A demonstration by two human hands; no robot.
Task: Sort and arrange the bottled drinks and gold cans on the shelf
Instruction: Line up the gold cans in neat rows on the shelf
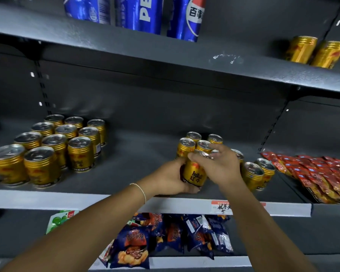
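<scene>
Gold can (194, 174), centre frame: your left grip (171, 177) clasps it, right grip (218, 165) pinches its lid; a nudge could topple neighbouring cans (252, 174).

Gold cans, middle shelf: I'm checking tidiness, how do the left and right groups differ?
The left group stands in neat rows; the right group is loosely clustered. No hand touches the left group; the left hand grips the right group's front can. Both hold upright gold cans.
</scene>
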